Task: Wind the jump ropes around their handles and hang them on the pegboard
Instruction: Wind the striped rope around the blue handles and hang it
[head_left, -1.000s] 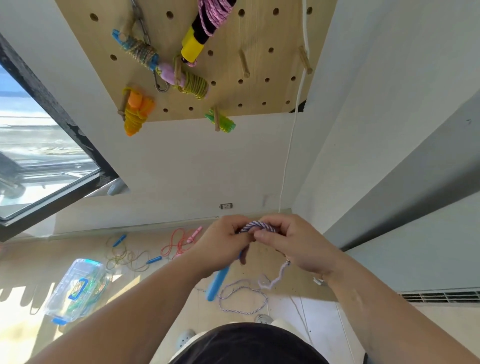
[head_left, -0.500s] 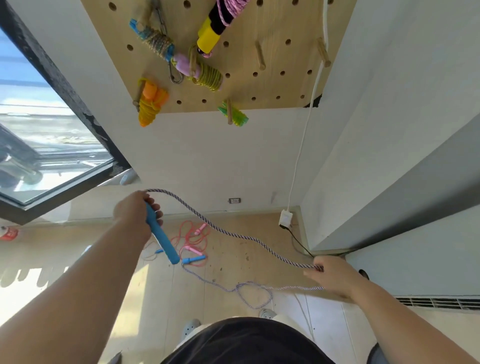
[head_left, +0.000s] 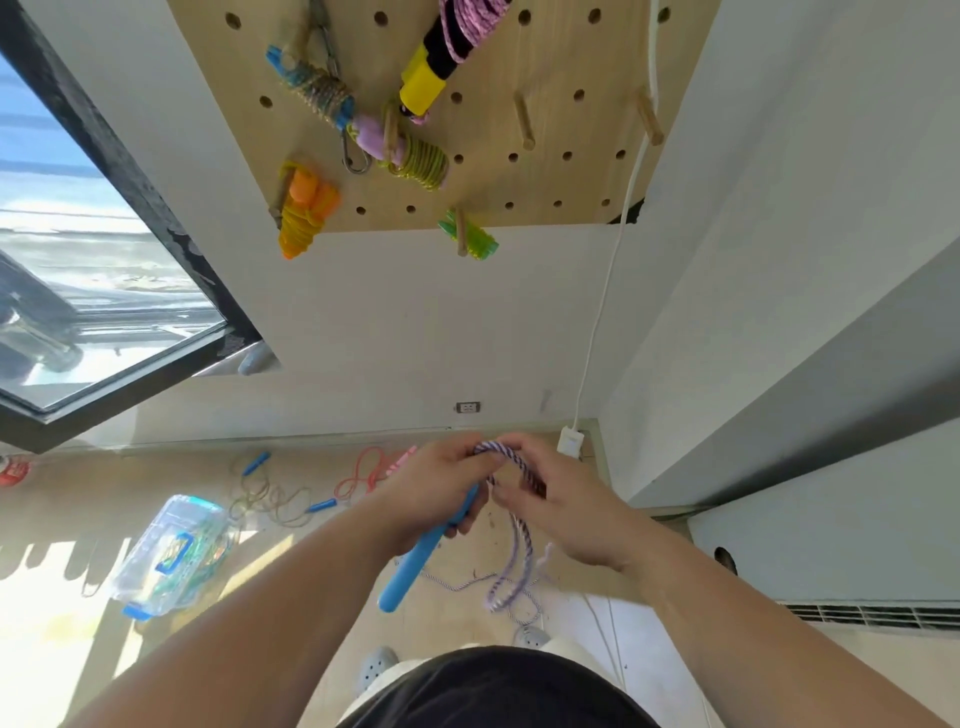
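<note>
Pegboard (head_left: 566, 176) above hands; loose ropes (head_left: 270, 493), perhaps tangled, lower left.

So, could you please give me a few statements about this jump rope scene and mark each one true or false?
1. The left hand grips the blue handle. True.
2. The right hand holds nothing. False: it holds the striped rope.
3. An orange rope hangs on the pegboard. True.
4. No ropes lie on the floor. False: a red rope lies there, unwound.
</note>
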